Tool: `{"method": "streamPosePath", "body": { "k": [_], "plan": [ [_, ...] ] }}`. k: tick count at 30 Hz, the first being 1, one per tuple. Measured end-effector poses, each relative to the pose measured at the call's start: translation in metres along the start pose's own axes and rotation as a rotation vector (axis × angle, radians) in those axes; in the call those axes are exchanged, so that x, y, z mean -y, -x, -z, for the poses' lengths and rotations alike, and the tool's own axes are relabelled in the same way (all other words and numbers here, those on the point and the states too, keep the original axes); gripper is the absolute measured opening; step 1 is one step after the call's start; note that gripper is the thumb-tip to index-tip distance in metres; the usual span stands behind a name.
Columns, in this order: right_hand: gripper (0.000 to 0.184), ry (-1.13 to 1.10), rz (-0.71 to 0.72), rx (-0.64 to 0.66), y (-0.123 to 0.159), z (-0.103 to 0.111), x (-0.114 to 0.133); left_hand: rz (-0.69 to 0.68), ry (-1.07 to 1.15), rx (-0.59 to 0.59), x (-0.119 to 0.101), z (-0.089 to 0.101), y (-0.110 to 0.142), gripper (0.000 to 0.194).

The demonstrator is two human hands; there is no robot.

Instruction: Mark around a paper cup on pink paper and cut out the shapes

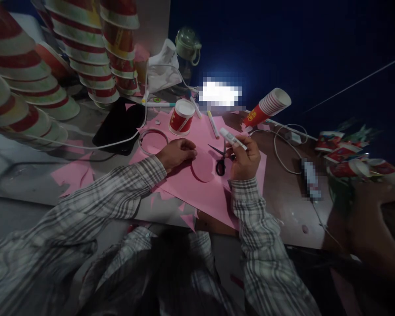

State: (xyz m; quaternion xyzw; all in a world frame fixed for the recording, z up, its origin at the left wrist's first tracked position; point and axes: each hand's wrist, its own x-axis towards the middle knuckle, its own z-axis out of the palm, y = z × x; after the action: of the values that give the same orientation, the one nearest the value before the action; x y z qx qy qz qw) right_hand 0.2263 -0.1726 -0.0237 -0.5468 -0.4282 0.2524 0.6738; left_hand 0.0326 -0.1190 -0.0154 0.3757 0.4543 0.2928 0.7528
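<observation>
My left hand (177, 154) is closed in a pinch at the left edge of a round pink paper cutout (204, 169), with its fingertips partly hiding the contact. In my right hand (246, 159) is a white glue stick (230, 138), tilted with its wide end up and to the left. Black-handled scissors (220, 167) lie partly open just left of my right hand, on a large pink sheet (207, 199). Beyond the hands, an upside-down red and white paper cup (181, 118) and a yellow-white marker (213, 124) sit on the sheet.
Tall stacks of paper cups (82, 48) stand at the left. A black tablet-like slab (120, 127), a tape ring (153, 141) and pink scraps (74, 175) lie nearby. Leaning at the right is a cup stack (266, 107), with a white cable (279, 151) beside it.
</observation>
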Motion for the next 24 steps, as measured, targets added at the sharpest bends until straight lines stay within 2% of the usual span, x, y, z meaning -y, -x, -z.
{"method": "streamPosePath", "body": {
  "k": [6, 12, 18, 24],
  "plan": [
    [0.030, -0.202, -0.151, 0.033, -0.009, 0.002, -0.011, -0.032, -0.113, 0.032, 0.004, 0.003, -0.002, 0.032],
    [0.036, -0.252, -0.251, 0.113, -0.012, 0.006, -0.012, -0.099, -0.205, 0.067, 0.004, 0.004, 0.000, 0.035],
    [0.027, -0.413, -0.348, 0.123, -0.014, 0.009, -0.011, -0.113, -0.117, 0.064, 0.001, 0.006, -0.001, 0.037],
    [0.032, -0.357, -0.360, 0.168, -0.017, 0.013, -0.013, -0.140, 0.066, 0.044, -0.002, 0.012, -0.006, 0.031]
  ]
}}
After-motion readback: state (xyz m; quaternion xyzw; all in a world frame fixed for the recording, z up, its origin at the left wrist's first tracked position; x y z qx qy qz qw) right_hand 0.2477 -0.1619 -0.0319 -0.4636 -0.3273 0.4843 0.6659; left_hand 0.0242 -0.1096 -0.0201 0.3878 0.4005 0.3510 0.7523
